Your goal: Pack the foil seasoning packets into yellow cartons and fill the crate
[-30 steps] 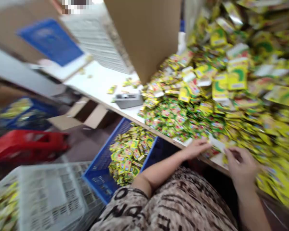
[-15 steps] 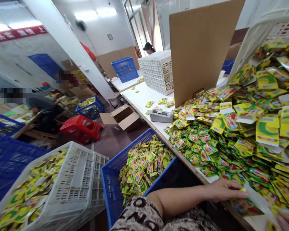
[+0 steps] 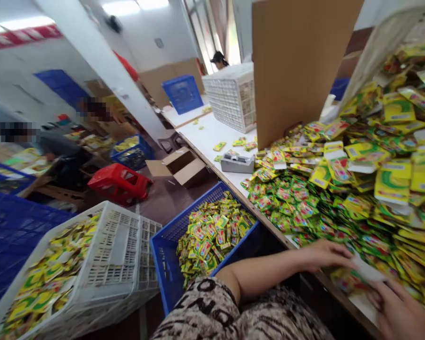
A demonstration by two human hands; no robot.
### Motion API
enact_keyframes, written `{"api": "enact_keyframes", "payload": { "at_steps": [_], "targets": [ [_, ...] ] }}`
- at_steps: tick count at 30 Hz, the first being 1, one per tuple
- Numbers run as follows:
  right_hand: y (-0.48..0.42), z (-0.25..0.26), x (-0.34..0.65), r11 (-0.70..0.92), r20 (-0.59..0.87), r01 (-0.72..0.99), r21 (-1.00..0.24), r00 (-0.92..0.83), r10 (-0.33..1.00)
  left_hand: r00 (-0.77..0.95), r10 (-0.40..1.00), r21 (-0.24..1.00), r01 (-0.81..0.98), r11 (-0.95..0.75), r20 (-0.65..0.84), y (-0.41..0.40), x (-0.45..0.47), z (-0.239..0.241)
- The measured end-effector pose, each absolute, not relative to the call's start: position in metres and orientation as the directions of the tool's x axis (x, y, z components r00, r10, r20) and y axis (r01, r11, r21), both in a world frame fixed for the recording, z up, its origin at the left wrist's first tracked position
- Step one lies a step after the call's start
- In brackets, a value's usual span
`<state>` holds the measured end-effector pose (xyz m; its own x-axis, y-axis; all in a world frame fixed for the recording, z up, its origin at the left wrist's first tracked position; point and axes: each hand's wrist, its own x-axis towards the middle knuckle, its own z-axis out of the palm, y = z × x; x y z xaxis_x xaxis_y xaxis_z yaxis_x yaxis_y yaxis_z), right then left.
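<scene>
My left hand (image 3: pixel 324 256) rests on the near edge of the white table (image 3: pixel 212 137), fingers stretched out flat on a blurred green and yellow sachet (image 3: pixel 347 278). My right hand (image 3: pixel 398 309) sits at the lower right, its fingers curled toward a white slip of card (image 3: pixel 366 271) lying over that sachet; whether they grip it is unclear. A big heap of green, yellow and red sachets (image 3: pixel 304 208) covers the table just beyond both hands. Larger yellow flat packs (image 3: pixel 393 179) are piled at the right.
A blue crate (image 3: pixel 170 264) of sachets stands below the table edge to my left, a white crate (image 3: pixel 120 264) beside it. A cardboard sheet (image 3: pixel 297 61) stands upright on the table. A grey tape dispenser (image 3: pixel 237 163), a red stool (image 3: pixel 118 182), open boxes and seated people lie farther left.
The view swung up and left, then steadied. My left hand stayed on the table edge; my right hand dropped out of sight and has come back in at the lower right.
</scene>
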<state>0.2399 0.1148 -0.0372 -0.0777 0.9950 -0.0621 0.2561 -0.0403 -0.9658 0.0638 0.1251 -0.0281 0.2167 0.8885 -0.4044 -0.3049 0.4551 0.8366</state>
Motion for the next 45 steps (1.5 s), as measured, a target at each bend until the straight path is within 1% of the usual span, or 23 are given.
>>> {"api": "enact_keyframes", "payload": {
  "at_steps": [1,2,3,5,6,8,10,12,15,18,22,25,28,30,32,34,36,38,39,41,42,43,45],
  "targets": [
    [0.113,-0.029,0.234,-0.155,-0.153,0.098,-0.983,0.031,0.988,0.204,0.859,0.791,-0.334,0.513,-0.470,0.125,0.067,-0.024],
    [0.112,-0.020,0.228,-0.231,-0.231,-0.014,-0.973,0.058,0.971,0.205,0.836,0.761,-0.345,0.549,-0.510,0.124,0.070,-0.018],
    [0.111,-0.011,0.222,-0.261,-0.269,-0.088,-0.961,0.097,0.958,0.142,0.856,0.788,-0.339,0.514,-0.497,0.123,0.073,-0.013],
    [0.111,0.000,0.216,-0.280,-0.289,-0.151,-0.948,0.039,0.957,0.031,0.931,0.896,-0.261,0.359,-0.364,0.123,0.075,-0.005],
    [0.113,0.003,0.216,-0.260,-0.269,-0.166,-0.951,0.028,0.963,0.010,0.958,0.928,-0.242,0.282,-0.288,0.123,0.075,-0.004],
    [0.117,0.005,0.220,-0.252,-0.259,-0.163,-0.954,0.022,0.966,0.062,0.977,0.944,-0.253,0.211,-0.202,0.124,0.073,-0.006],
    [0.119,0.005,0.226,-0.261,-0.270,-0.147,-0.954,0.043,0.962,0.107,0.976,0.938,-0.276,0.212,-0.189,0.124,0.070,-0.011],
    [0.120,0.004,0.232,-0.276,-0.282,-0.129,-0.952,0.025,0.959,0.100,0.977,0.942,-0.262,0.210,-0.190,0.122,0.069,-0.014],
    [0.121,0.002,0.235,-0.269,-0.269,-0.077,-0.960,-0.015,0.963,0.078,0.986,0.968,-0.194,0.159,-0.147,0.121,0.070,-0.014],
    [0.122,0.000,0.236,-0.225,-0.225,-0.037,-0.974,-0.012,0.974,0.112,0.992,0.992,-0.107,0.064,-0.052,0.124,0.070,-0.014],
    [0.116,-0.004,0.238,-0.103,-0.104,0.030,-0.994,-0.037,0.994,0.137,0.973,0.980,0.044,-0.195,0.187,0.125,0.066,-0.022],
    [0.105,-0.009,0.234,0.067,0.070,0.198,-0.978,0.004,0.998,0.163,0.938,0.947,0.052,-0.318,0.306,0.119,0.061,-0.032],
    [0.091,-0.015,0.222,0.217,0.264,0.381,-0.899,0.076,0.962,0.184,0.941,0.953,0.054,-0.298,0.284,0.111,0.060,-0.039],
    [0.083,-0.017,0.215,0.259,0.339,0.456,-0.851,0.101,0.935,0.228,0.938,0.951,0.107,-0.291,0.262,0.108,0.061,-0.041],
    [0.079,-0.016,0.217,0.262,0.337,0.477,-0.839,0.077,0.938,0.293,0.916,0.933,0.151,-0.326,0.273,0.105,0.064,-0.038],
    [0.079,-0.013,0.232,0.207,0.275,0.459,-0.864,0.087,0.957,0.290,0.913,0.925,0.164,-0.343,0.287,0.103,0.063,-0.031],
    [0.081,-0.011,0.258,0.074,0.190,0.439,-0.896,0.227,0.955,0.150,0.952,0.940,0.177,-0.292,0.267,0.100,0.052,-0.022],
    [0.080,-0.010,0.287,-0.097,0.086,0.426,-0.900,0.391,0.916,-0.105,0.966,0.953,0.216,-0.211,0.237,0.094,0.024,-0.014],
    [0.078,-0.011,0.300,-0.164,0.036,0.442,-0.882,0.411,0.911,-0.256,0.937,0.953,0.247,-0.174,0.237,0.091,0.003,-0.013],
    [0.073,-0.015,0.315,-0.228,-0.044,0.553,-0.801,0.326,0.945,-0.564,0.777,0.937,0.337,-0.093,0.280,0.082,-0.051,-0.017],
    [0.071,-0.018,0.317,-0.226,-0.068,0.637,-0.737,0.262,0.963,-0.697,0.648,0.921,0.390,-0.016,0.307,0.077,-0.080,-0.021],
    [0.070,-0.021,0.315,-0.214,-0.081,0.722,-0.658,0.215,0.973,-0.798,0.517,0.901,0.420,0.108,0.310,0.069,-0.110,-0.027],
    [0.071,-0.028,0.303,-0.205,-0.094,0.842,-0.499,0.182,0.979,-0.896,0.363,0.845,0.390,0.366,0.256,0.049,-0.162,-0.037]
  ]
}}
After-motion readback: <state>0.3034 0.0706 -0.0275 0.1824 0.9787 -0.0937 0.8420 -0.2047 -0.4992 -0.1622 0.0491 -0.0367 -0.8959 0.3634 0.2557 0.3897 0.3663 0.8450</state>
